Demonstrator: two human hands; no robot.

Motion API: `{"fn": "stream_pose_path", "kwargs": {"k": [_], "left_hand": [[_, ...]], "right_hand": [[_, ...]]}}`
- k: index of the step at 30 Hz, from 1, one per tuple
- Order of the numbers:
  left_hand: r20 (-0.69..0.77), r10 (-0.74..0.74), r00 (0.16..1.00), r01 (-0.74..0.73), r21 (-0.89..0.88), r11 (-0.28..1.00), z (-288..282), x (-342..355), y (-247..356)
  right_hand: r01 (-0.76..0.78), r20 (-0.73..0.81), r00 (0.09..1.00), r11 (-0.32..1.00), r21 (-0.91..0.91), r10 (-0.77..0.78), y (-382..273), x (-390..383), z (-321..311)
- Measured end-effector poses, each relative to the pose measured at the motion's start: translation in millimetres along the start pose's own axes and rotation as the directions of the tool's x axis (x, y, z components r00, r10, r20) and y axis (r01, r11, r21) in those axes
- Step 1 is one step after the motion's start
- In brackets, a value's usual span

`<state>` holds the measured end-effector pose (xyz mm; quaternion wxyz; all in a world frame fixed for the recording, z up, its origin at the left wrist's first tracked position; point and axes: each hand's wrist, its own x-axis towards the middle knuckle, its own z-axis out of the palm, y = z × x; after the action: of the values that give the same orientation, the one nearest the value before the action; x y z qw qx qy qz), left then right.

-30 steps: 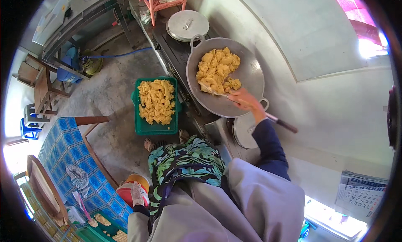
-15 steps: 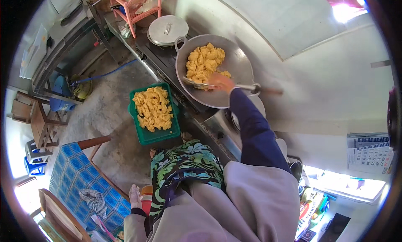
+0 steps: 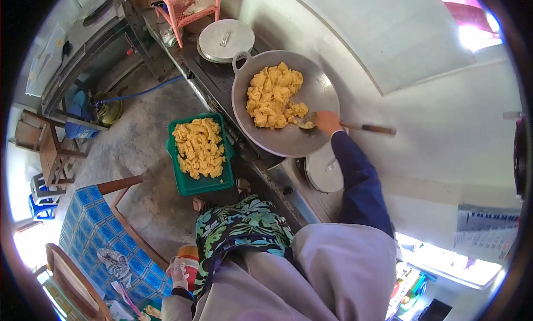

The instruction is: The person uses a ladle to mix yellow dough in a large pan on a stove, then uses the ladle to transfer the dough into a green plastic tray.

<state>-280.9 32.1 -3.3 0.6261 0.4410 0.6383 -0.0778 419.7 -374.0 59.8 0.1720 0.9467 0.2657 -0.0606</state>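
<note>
My right hand (image 3: 328, 123) is closed around the shaft of a metal spatula (image 3: 307, 123), whose wooden handle (image 3: 378, 129) sticks out past the wok's right rim. The spatula's blade rests low inside the large grey wok (image 3: 319, 91), just beside a heap of yellow, dough-like chunks (image 3: 273, 93). Down at my left side hangs my left hand (image 3: 178, 274), its fingers loosely extended, near a red and orange container (image 3: 189, 254). I see nothing held in it.
Left of the wok, a green tray (image 3: 197, 186) carries more yellow chunks. Lidded pots (image 3: 226, 39) (image 3: 324, 170) flank the wok on the stove counter. A pink rack (image 3: 186, 13) stands behind, and a table with blue checked cloth (image 3: 94, 221) is at lower left.
My right hand has drawn the spatula rightward, from the near edge of the yellow heap to the wok's right side. The left hand has dropped slightly lower in view.
</note>
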Motion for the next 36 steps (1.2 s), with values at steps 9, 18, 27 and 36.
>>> {"fn": "stream_pose_path", "kwargs": {"k": [9, 18, 27, 36], "left_hand": [[-0.054, -0.040, 0.998, 0.045, 0.093, 0.995, 34.4, -48.3, -18.8], [-0.036, 0.019, 0.999, -0.012, 0.189, 0.982, 67.1, -33.3, 3.6], [-0.098, 0.073, 0.993, -0.079, -0.058, 0.995, 56.0, 1.0, -9.2], [-0.042, -0.024, 0.999, 0.013, -0.236, 0.972, 75.7, -15.9, -46.4]], "right_hand": [[-0.204, -0.086, 0.967, 0.933, 0.298, 0.239, -9.0, 20.3, 23.9], [0.123, 0.044, 0.990, 0.969, 0.214, -0.136, 40.0, 19.4, 3.9], [0.162, -0.064, 0.987, 0.939, 0.303, -0.150, 21.0, -4.1, 11.6], [0.237, -0.121, 0.971, 0.890, 0.390, -0.206, -29.3, -9.5, 85.3]]}}
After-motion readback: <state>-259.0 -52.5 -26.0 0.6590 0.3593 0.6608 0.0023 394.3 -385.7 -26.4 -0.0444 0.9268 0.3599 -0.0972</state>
